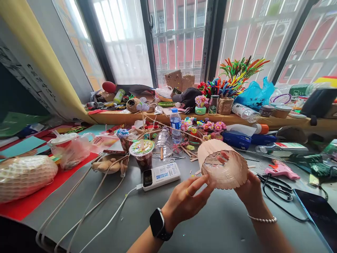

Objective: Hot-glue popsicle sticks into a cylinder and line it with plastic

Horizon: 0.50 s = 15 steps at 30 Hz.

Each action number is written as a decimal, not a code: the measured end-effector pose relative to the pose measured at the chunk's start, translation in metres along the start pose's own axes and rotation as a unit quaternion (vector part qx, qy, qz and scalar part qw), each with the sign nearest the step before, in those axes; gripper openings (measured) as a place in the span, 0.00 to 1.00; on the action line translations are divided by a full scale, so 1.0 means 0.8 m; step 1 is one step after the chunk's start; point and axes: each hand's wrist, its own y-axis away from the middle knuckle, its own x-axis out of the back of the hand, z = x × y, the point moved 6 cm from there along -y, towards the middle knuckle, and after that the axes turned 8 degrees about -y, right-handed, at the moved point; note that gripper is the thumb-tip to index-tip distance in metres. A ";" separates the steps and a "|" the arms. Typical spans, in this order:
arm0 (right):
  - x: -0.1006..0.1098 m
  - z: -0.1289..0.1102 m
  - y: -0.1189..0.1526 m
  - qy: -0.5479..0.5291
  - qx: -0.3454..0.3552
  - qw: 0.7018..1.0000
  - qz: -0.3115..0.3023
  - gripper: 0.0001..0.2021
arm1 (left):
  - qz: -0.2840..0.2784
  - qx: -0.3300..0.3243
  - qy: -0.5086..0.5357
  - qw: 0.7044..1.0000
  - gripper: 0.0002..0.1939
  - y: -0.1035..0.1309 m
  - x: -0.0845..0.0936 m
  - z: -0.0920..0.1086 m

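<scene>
A round container (216,151) covered in pale wooden craft sticks is tilted above the table, its open mouth toward me. Its inner wall looks like clear plastic. My right hand (249,188) grips it from the right side, with part of the fingers hidden behind it. At the left of its rim, my left hand (188,198) has its fingertips closed against the edge. Loose craft sticks (190,153) lie on the table behind the container. A pink hot glue gun (283,170) and black-handled scissors (279,189) rest to the right.
A white power bank (161,176) with a cable lies left of my hands, near a lidded drink cup (142,154). A water bottle (175,126) stands behind. At the right edge is a phone (317,214). Pipe cleaners (242,75) crowd the windowsill.
</scene>
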 end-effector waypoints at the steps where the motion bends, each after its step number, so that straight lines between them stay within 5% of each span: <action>1: 0.004 -0.001 0.001 0.002 0.003 1.000 0.020 0.36 | 0.020 0.043 0.050 0.998 0.20 0.000 0.005 -0.006; 3: 0.010 -0.002 0.003 0.014 0.011 0.998 0.056 0.37 | 0.070 0.165 0.156 0.971 0.17 -0.002 0.012 -0.026; 5: 0.014 -0.005 0.007 0.027 0.027 0.996 0.078 0.36 | 0.086 0.317 0.280 0.902 0.12 -0.003 0.001 -0.056; 6: 0.016 -0.006 0.008 0.028 0.037 0.995 0.090 0.36 | 0.083 0.383 0.357 0.848 0.11 -0.004 -0.009 -0.070; 8: 0.020 -0.007 0.011 0.015 0.054 0.991 0.123 0.34 | 0.083 0.481 0.536 0.688 0.15 -0.011 -0.035 -0.091; 15: 0.025 -0.010 0.014 -0.009 0.068 0.984 0.166 0.31 | 0.098 0.505 0.669 0.537 0.13 -0.078 -0.053 -0.165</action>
